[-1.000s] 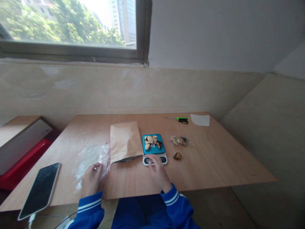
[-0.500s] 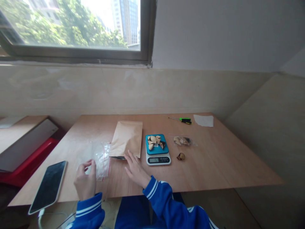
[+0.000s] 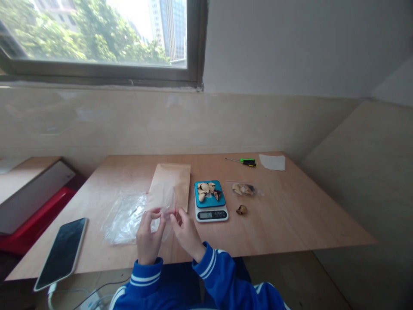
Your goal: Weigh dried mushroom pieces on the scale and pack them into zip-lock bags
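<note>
Our left hand (image 3: 149, 237) and right hand (image 3: 187, 234) pinch clear bag (image 3: 166, 196), fingertips nearly together; we should grip opposite layers lightly, pull evenly, left of scale (image 3: 211, 215).

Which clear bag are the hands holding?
The bag pinched by the left hand and right hand; the loose bags at left and filled bag at right lie on the table.

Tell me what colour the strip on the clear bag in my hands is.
Red: the strip on the clear bag shows in the head view, the only one.
</note>
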`<state>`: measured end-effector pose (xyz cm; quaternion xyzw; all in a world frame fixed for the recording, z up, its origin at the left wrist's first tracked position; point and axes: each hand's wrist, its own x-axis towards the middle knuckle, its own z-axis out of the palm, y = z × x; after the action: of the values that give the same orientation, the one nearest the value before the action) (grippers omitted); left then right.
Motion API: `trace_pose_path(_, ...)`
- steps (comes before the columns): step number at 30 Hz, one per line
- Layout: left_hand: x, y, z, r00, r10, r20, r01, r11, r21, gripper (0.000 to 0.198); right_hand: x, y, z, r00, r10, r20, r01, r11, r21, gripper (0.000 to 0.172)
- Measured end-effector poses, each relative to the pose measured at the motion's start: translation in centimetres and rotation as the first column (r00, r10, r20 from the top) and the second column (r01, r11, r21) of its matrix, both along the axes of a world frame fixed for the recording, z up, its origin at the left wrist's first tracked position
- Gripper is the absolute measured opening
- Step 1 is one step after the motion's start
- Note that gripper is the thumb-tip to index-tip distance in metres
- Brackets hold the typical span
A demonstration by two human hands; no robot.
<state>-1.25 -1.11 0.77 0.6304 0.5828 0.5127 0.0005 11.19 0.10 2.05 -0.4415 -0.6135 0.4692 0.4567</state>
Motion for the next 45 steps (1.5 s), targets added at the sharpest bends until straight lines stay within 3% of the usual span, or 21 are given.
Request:
trace_pose_path(5,0.1,-0.3,0.4,0.995,0.046,0.084,-0.039,0.996,-0.075,0.015,1.2,0.6,-2.0,0.978,-0.011,-0.21,-0.018,0.991,-0.133,0.027)
trace_pose_path(9,-0.6,-0.8,1.4,0.967,0.176,0.185,-0.168,0.984,-0.06,0.017,2.2,0.9,-3.5,0.948,-0.112,-0.297,0.05,0.976,-0.211,0.032)
trace_pose_path(12,-0.9,-1.1,2.1,0.966,0.178,0.186,-0.171,0.984,-0.053,0.018,2.8,1.1,-3.9,0.922,-0.157,-0.354,0.068,0.965,-0.252,0.037)
trace_pose_path(17,-0.9,-1.1,2.2,0.978,0.126,0.165,-0.118,0.991,-0.063,0.016,3.2,1.2,-3.1,0.923,-0.136,-0.359,0.06,0.975,-0.215,0.038)
trace_pose_path(21,-1.5,-0.9,2.2,0.995,0.082,0.06,-0.08,0.996,-0.033,0.017,3.4,1.1,-2.5,0.943,-0.124,-0.31,0.07,0.981,-0.18,0.037)
trace_pose_path(27,-1.5,-0.9,2.7,0.999,0.039,0.006,-0.038,0.999,-0.022,0.018,2.3,0.7,-1.8,0.97,-0.097,-0.222,0.073,0.991,-0.114,0.034)
trace_pose_path(32,0.2,-0.5,1.9,0.996,-0.072,0.05,0.079,0.982,-0.173,0.032,2.0,-0.3,-0.1,0.996,-0.072,-0.047,0.072,0.997,-0.002,0.029)
trace_pose_path(35,1.4,0.0,1.5,0.995,-0.092,-0.029,0.084,0.975,-0.205,0.04,2.9,-0.6,0.7,0.998,-0.056,0.022,0.054,0.995,0.085,0.028)
trace_pose_path(38,2.7,0.3,1.6,0.994,-0.087,-0.072,0.077,0.987,-0.141,0.033,4.1,-0.4,0.9,0.997,-0.056,0.043,0.051,0.993,0.105,0.028)
trace_pose_path(41,3.7,0.5,2.2,0.991,-0.132,0.0,0.131,0.982,-0.139,0.024,5.4,0.1,0.9,0.997,-0.063,0.04,0.06,0.995,0.081,0.03)
trace_pose_path(45,4.5,0.7,3.0,0.98,-0.184,0.074,0.193,0.97,-0.149,0.031,7.8,1.4,0.7,0.992,-0.127,-0.008,0.127,0.991,0.05,0.036)
